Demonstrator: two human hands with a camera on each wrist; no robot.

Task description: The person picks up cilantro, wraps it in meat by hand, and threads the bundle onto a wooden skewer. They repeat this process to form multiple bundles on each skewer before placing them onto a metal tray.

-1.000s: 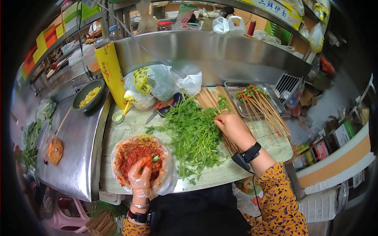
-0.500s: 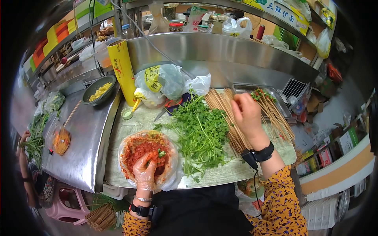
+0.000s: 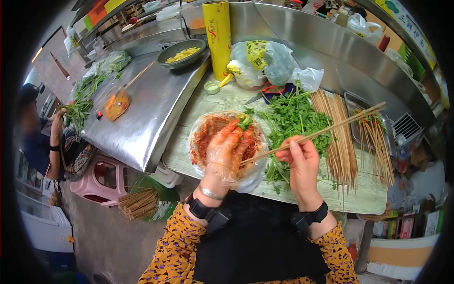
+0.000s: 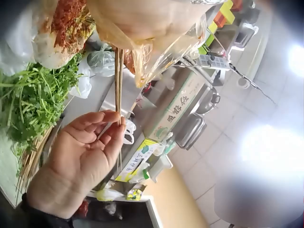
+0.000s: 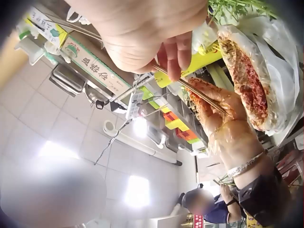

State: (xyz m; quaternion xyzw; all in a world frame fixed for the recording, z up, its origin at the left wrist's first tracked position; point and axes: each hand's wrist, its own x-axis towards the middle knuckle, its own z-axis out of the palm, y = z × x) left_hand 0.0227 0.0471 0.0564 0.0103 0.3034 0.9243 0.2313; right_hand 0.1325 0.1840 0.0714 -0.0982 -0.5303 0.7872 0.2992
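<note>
My left hand, in a clear plastic glove smeared with red sauce, is over a plastic-lined bowl of red chilli paste. Its fingers grip a sauce-coated bundle of greens, whose green end pokes out near the fingertips. My bare right hand pinches a few thin bamboo skewers between thumb and fingers. Their lower ends reach the gloved palm, as the right wrist view also shows, with the skewers slanting to the left hand. A heap of cilantro lies right of the bowl.
Right of the cilantro lies a row of bare skewers; beyond it, filled skewers rest on a metal tray. Scissors, plastic bags and a yellow roll stand behind. Another person is at far left.
My right hand has left the skewer row and come towards the bowl with bamboo skewers. The left hand has turned and lifted somewhat from the paste. The head view has swung left.
</note>
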